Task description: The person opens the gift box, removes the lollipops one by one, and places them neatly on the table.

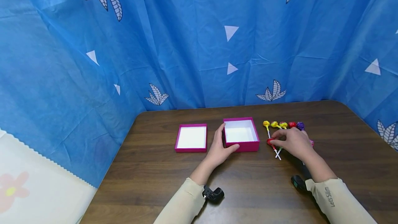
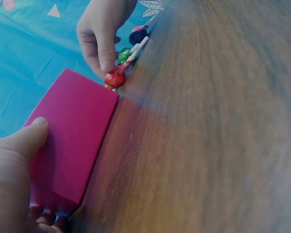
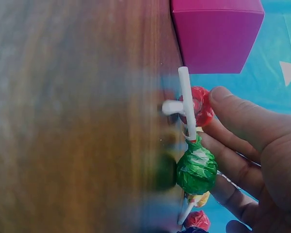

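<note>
My left hand point(image 1: 217, 151) holds a magenta box point(image 1: 245, 147) with a white inside at its near left corner. Its thumb lies along the front wall and its fingers are at the left side. The box is open at the top, with nothing in it. To its right, my right hand point(image 1: 295, 142) pinches the head of a red lollipop point(image 3: 201, 104) between thumb and fingers. The lollipop lies low at the tabletop, its white stick crossing that of a green lollipop point(image 3: 198, 170). The palm hides part of the group in the head view.
Left of the box lies a shallow magenta lid point(image 1: 191, 150), white side up. Behind my right hand is a row of lollipops, among them a yellow one point(image 1: 266, 123) and a purple one point(image 1: 300, 126). A blue curtain point(image 1: 192, 44) hangs behind the wooden table point(image 1: 149, 168).
</note>
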The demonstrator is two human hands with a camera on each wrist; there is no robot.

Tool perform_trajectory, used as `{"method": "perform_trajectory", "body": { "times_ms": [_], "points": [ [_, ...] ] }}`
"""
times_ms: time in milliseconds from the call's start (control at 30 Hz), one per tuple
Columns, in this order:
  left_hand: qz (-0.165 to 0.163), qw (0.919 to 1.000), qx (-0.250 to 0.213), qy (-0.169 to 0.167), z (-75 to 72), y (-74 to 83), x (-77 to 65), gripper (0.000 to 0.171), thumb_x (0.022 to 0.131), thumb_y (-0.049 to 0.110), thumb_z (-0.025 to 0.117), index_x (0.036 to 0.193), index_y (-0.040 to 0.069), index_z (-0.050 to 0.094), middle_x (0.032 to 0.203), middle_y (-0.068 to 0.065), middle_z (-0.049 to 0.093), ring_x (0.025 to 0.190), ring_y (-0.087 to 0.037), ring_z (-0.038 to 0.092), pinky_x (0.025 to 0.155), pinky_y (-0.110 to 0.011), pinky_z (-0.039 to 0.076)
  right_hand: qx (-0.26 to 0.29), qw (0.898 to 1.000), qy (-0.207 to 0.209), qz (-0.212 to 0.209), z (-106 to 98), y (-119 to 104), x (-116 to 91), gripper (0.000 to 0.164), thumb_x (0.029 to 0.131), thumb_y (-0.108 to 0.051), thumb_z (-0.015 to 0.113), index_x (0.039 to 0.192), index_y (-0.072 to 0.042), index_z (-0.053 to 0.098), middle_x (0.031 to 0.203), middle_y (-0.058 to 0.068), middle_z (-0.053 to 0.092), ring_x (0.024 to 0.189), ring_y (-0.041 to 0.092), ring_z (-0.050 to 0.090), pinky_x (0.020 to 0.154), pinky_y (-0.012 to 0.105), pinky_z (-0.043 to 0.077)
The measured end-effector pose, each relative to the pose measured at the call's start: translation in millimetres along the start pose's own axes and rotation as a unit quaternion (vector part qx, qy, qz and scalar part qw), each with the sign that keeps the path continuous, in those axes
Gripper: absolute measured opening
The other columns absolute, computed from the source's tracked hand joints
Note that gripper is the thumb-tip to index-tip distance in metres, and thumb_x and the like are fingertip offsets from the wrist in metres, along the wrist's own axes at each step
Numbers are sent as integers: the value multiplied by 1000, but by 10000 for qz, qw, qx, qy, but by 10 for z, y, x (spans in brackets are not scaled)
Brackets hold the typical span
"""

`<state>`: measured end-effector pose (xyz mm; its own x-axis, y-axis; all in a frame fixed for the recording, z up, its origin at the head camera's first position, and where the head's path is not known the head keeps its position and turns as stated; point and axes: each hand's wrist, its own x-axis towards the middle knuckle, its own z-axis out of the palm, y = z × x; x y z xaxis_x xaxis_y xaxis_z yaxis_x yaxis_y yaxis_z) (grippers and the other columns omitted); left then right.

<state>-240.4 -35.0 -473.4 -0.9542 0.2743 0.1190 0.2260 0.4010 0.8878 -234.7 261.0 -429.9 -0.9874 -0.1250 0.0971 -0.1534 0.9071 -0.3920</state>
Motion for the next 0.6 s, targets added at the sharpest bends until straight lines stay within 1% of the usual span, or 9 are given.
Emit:
{"method": "perform_trajectory", "body": {
  "times_ms": [100, 167, 267, 400, 500, 600],
  "points": [
    [-13, 10000, 12, -4, -6, 2, -4, 95, 88, 43, 74, 159, 33, 12, 162, -3, 26, 148, -23, 30, 120, -53, 34, -19, 10000, -25, 12, -3, -12, -3, 27, 83, -40, 80, 101, -19, 79, 85, -2, 75, 81, 19, 59, 74, 47, 38],
    [-16, 10000, 5, -10, -7, 1, -4, 95, 88, 43, 74, 159, 32, 12, 162, -4, 26, 148, -23, 30, 120, -53, 33, -24, 10000, 0, -1, -2, -15, -12, 27, 83, -39, 79, 101, -19, 79, 88, 0, 75, 83, 20, 58, 73, 45, 37],
    [-9, 10000, -10, -16, -9, -4, -4, 94, 88, 43, 74, 159, 31, 13, 163, -4, 25, 148, -23, 30, 120, -53, 33, -33, 10000, 47, -2, -7, -12, -36, 25, 85, -36, 78, 103, -19, 78, 95, 5, 76, 87, 23, 55, 73, 44, 37],
    [-8, 10000, -19, -11, -8, -3, -2, 94, 88, 43, 73, 159, 31, 13, 163, -4, 25, 148, -24, 30, 120, -54, 33, -68, 9999, 59, 89, -28, 0, -75, 27, 85, -33, 78, 106, -16, 77, 104, 11, 75, 93, 28, 51, 75, 46, 40],
    [-11, 10000, -24, -19, -10, 0, 0, 94, 89, 43, 73, 159, 31, 13, 163, -4, 25, 148, -24, 30, 120, -54, 33, -103, 9998, 31, 148, -49, 8, -97, 26, 85, -30, 79, 106, -15, 77, 104, 12, 75, 92, 28, 52, 73, 45, 42],
    [-7, 10000, -24, -28, -16, 2, -1, 94, 89, 43, 73, 159, 30, 13, 163, -4, 25, 148, -24, 30, 120, -54, 33, -23, 9999, -59, 141, -64, 11, -108, 21, 85, -25, 80, 103, -15, 77, 104, 13, 74, 92, 29, 55, 73, 46, 45]
  ]
}}
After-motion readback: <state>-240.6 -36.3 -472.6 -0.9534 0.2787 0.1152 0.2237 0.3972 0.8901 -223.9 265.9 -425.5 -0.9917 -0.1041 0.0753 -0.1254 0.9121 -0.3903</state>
